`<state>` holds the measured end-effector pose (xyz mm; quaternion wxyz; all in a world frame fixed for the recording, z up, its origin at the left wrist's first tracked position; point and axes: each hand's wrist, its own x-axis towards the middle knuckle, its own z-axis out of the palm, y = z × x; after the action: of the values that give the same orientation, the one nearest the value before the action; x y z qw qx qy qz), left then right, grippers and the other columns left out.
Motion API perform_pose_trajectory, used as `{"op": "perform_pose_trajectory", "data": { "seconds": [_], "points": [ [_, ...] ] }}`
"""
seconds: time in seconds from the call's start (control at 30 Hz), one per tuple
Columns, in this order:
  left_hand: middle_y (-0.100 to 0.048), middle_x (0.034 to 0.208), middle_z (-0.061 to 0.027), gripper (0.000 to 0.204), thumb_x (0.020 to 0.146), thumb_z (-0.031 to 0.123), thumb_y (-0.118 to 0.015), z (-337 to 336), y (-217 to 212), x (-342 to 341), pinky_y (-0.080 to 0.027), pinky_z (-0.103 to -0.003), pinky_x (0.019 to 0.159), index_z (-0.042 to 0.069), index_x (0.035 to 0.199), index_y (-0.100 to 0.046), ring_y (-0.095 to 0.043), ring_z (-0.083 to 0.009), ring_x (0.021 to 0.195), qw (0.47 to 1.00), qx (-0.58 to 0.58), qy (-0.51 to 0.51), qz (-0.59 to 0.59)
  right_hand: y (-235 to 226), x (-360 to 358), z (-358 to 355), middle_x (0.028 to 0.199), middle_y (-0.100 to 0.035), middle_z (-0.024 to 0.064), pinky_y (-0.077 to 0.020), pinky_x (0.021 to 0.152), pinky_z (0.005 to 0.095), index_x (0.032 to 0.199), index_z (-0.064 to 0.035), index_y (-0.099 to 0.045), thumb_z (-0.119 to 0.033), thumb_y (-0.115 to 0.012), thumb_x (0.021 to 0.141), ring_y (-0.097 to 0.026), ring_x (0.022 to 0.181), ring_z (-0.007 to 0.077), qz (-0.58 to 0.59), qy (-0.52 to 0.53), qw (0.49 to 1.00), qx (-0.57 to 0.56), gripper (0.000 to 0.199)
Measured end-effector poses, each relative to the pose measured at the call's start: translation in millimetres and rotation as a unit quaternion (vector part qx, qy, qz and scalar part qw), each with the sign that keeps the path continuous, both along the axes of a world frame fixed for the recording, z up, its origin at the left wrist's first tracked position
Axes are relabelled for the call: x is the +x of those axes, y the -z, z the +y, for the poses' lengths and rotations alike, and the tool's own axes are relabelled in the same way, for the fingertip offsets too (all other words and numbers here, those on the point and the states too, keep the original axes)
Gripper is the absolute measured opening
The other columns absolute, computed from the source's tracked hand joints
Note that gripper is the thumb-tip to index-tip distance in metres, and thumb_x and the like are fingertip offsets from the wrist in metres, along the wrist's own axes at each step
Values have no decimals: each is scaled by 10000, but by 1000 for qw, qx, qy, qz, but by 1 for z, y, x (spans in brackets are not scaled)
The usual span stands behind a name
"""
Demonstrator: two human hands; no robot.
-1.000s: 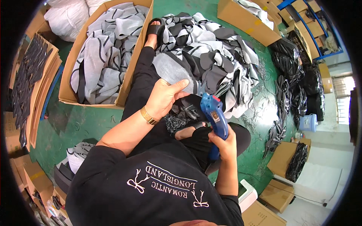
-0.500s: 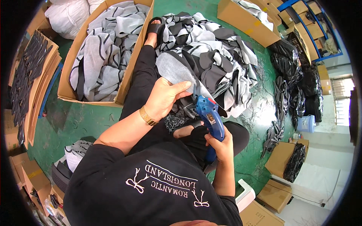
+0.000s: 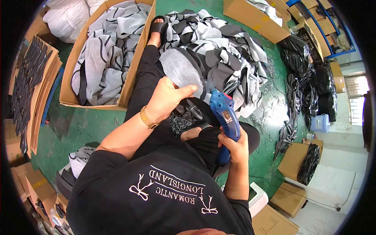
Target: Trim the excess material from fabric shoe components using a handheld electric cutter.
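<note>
My left hand [image 3: 166, 98], with a gold watch on its wrist, pinches the edge of a light grey fabric piece [image 3: 181, 69] between thumb and fingers. The piece has a rounded end and hangs over my lap, in front of the fabric pile. My right hand [image 3: 235, 145] is wrapped round the handle of a blue handheld electric fabric cutter [image 3: 224, 109]. The cutter's head points away from me, just right of the grey piece's edge; its blade is blurred, and I cannot tell whether it touches the cloth.
A large heap of grey and black fabric pieces [image 3: 219, 51] lies on the green floor ahead. To its left stands a cardboard box [image 3: 133, 74] full of similar cloth. Thin offcuts [image 3: 182, 122] lie beneath my hands. Black plastic bags [image 3: 295, 58] line the right side.
The cutter has shifted a little to the right, along with my right hand. The grey fabric piece shows broader and flatter now, while my left hand keeps its pinch.
</note>
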<state>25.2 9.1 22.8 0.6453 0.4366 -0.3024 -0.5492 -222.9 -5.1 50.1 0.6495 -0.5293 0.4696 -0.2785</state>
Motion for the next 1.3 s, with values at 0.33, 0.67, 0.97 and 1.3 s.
{"op": "perform_pose_trajectory", "data": {
  "seconds": [0.33, 0.67, 0.97, 1.3],
  "points": [
    [-653, 924, -33, 210, 826, 41, -675, -1, -4, -6, -520, -255, 714, 6, 1025, -619, -620, -97, 793, 999, -14, -20, 31, -3, -11, 4, 750, -600, 41, -459, 552, 244, 1035, 35, -583, -32, -690, 703, -559, 594, 100, 78, -48, 996, -8, 355],
    [-650, 936, -19, 283, 796, 43, -697, 5, -6, -1, -490, -255, 750, 11, 1063, -611, -604, -91, 820, 999, -18, 13, -29, -4, -14, 2, 743, -586, 49, -459, 521, 246, 958, 41, -575, -16, -695, 685, -562, 560, 124, 51, -42, 998, 2, 304],
    [-657, 963, -9, 312, 780, 28, -700, 7, -7, 2, -478, -262, 803, 15, 1080, -618, -602, -88, 854, 998, -33, 51, -31, -15, -18, -4, 740, -589, 37, -463, 536, 246, 1047, 44, -570, -44, -703, 710, -557, 590, 100, 87, -69, 994, -4, 373],
    [-664, 972, -11, 268, 791, 0, -684, 13, -5, -2, -479, -251, 793, 12, 1057, -645, -603, -81, 869, 989, -15, 117, -89, -14, -13, -7, 738, -581, 62, -461, 515, 256, 964, 54, -567, -28, -683, 684, -563, 560, 142, 49, -48, 998, 12, 314]
  ]
}}
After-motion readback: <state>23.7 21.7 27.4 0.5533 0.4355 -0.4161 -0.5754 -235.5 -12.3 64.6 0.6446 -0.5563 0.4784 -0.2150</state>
